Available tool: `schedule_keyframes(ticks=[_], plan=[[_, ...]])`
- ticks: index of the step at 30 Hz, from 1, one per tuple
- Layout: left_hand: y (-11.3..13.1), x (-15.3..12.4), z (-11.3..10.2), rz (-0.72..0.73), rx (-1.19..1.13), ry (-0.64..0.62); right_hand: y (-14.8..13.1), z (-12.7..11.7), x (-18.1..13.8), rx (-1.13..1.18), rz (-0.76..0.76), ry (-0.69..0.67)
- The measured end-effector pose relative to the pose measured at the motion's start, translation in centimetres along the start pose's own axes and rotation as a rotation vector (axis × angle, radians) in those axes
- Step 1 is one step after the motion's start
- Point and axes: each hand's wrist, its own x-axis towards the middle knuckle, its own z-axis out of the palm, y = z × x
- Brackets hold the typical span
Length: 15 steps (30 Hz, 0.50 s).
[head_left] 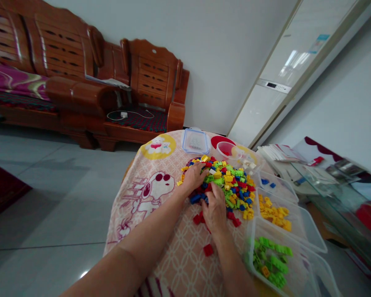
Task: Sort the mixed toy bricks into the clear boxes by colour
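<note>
While left grip point(202, 172) touches brick pile point(231, 185) part-open, right grip point(209, 195) does likewise.

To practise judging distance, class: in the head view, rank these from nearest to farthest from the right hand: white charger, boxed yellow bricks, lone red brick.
1. Lone red brick: on the tablecloth, just below.
2. Boxed yellow bricks: to the right.
3. White charger: far left, on the wooden armchair.

The person's left hand point(193, 177) and right hand point(215, 210) are bare; left forearm point(157, 235) and right forearm point(230, 255) are bare too, each widening toward the bottom of the view.
</note>
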Motion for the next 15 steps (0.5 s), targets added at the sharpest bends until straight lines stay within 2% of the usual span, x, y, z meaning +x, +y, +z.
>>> schedule_keyframes(ticks=[4,8,11,15], plan=[[-0.1,0.0,0.1,0.007,-0.008,-0.001,0.4,0.1,-0.2,0.042,-0.008,0.059],[-0.2,0.1,0.2,-0.002,0.002,0.005,0.1,-0.7,-0.4,0.079,-0.003,0.179],[-0.3,0.2,0.3,0.0,0.001,0.001,-0.5,-1.8,-1.3,0.112,0.012,0.246],[-0.5,0.2,0.4,0.013,-0.003,-0.001,-1.0,-4.2,-3.2,0.127,0.054,0.25]])
